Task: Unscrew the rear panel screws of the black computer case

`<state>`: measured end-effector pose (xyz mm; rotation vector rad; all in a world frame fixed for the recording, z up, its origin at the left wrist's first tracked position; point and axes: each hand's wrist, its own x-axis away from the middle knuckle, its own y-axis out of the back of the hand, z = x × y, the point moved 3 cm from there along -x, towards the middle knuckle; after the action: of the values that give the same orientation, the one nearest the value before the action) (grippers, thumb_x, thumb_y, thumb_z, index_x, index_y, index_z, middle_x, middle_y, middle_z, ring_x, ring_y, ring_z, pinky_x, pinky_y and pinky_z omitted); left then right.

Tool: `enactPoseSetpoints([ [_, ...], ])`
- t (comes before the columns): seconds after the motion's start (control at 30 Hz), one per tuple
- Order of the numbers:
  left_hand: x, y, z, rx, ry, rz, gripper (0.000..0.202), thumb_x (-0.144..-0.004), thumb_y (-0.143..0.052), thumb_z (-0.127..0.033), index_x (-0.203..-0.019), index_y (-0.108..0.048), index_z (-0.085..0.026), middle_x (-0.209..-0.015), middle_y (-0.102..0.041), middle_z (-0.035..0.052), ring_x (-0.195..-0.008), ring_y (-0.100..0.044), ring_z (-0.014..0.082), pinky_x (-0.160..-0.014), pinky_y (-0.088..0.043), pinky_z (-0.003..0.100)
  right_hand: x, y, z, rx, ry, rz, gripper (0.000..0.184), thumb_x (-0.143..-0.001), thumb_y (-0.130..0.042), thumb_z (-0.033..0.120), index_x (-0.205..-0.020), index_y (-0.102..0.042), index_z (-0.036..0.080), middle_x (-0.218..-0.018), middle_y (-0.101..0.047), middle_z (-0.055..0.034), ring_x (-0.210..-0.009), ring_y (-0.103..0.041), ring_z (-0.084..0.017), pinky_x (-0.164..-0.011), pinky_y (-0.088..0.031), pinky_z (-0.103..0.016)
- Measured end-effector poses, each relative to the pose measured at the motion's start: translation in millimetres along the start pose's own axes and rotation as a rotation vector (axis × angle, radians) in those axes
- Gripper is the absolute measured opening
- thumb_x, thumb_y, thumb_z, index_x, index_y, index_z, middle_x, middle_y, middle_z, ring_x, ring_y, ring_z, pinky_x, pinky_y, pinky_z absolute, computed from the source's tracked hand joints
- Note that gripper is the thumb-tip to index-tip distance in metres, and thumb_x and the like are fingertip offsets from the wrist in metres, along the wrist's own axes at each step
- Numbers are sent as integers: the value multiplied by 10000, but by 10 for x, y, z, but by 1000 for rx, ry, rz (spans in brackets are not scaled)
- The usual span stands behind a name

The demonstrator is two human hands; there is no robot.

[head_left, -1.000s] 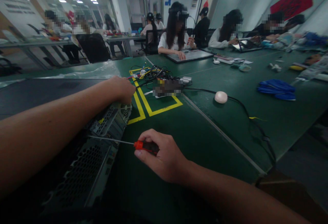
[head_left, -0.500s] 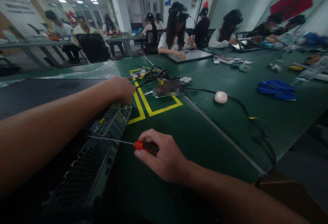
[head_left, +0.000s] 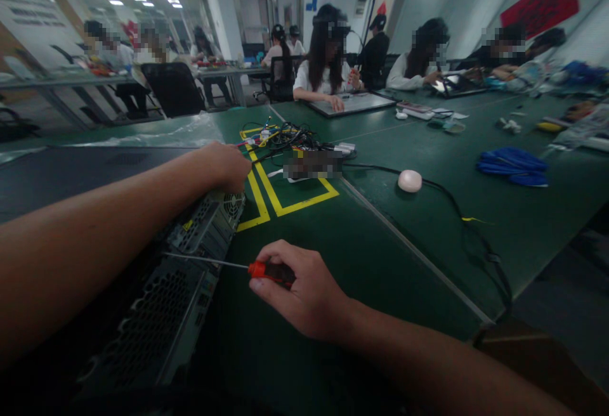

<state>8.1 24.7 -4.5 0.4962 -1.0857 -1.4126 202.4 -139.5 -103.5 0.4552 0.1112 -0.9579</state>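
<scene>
A desktop computer case (head_left: 190, 295) lies at the left, its back panel with honeycomb vents and a fan grille turned toward the right. My left hand (head_left: 226, 165) reaches across it and grips the far corner above the fan grille; its fingertips are hidden. Closed around the red and black handle of a screwdriver (head_left: 233, 264) is my right hand (head_left: 302, 286), in front of the panel. The metal shaft points left, and its tip meets the back panel near the middle. Any screw at the tip is too small and dark to make out.
Tangled cables (head_left: 295, 137) lie beyond the case by yellow tape (head_left: 304, 205) on the green table (head_left: 380, 302). A pale rounded object (head_left: 410, 181) sits beside a black cable (head_left: 447, 194). Blue folded material (head_left: 512, 166) is at the right. A co-worker (head_left: 326, 61) works across the table.
</scene>
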Motion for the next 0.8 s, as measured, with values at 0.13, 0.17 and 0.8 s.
enactPoseSetpoints([
  [0.13, 26, 24, -24, -37, -9, 13, 453, -944, -740, -290, -1319, -993, -266, -1408, -897, 215, -1404, -786, 474, -1094, -658, 503, 15, 11, -9, 11, 28, -24, 153, -1070, -839, 365, -1114, -758, 242, -958, -778, -4, -816, -699, -185, -821, -551, -324],
  [0.17, 31, 29, -29, -35, -12, 14, 449, -952, -736, -281, -1320, -992, -253, -1411, -894, 223, -1407, -786, 478, -1095, -660, 508, 19, 16, -11, 17, 40, -34, 156, -1073, -843, 364, -1121, -770, 235, -978, -791, -13, -836, -713, -189, -836, -556, -329],
  [0.8, 30, 22, -25, -43, -29, 34, 485, -961, -703, -234, -1358, -981, -211, -1395, -889, 256, -1418, -784, 502, -1093, -674, 559, 24, -2, -12, 21, -28, 1, 179, -1058, -839, 376, -1117, -720, 256, -939, -783, -2, -797, -698, -193, -791, -553, -338],
])
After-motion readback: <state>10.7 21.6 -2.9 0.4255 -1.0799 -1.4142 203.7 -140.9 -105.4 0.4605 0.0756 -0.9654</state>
